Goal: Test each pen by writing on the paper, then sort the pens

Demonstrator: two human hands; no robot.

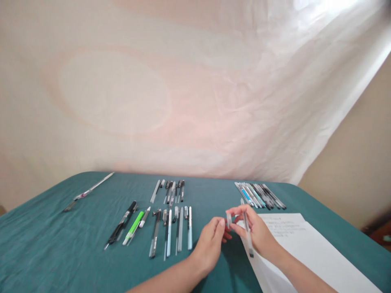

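Observation:
Over the paper's left edge, my right hand [255, 232] is closed, with a clear-barrelled gel pen [248, 236] lying across its fingers. The pen's dark end points down towards me. At that hand's thumb and index fingertips is a small translucent pen cap [229, 219]. My left hand [211, 242] is right beside the cap, its thumb and fingers drawn together. Whether the left fingertips grip the cap or anything else is hidden. Left of that hand, several pens [179, 230] lie in a row with caps and thin refills beside them.
A green cloth [76, 248] covers the table. More taken-apart pens [172, 191] lie behind the front row, and a tight group of pens [259, 195] at the back right. White paper [314, 252] with handwriting lies right. Farther left are a green pen [133, 228], black pens [122, 224] and a long thin wrapped item [91, 190].

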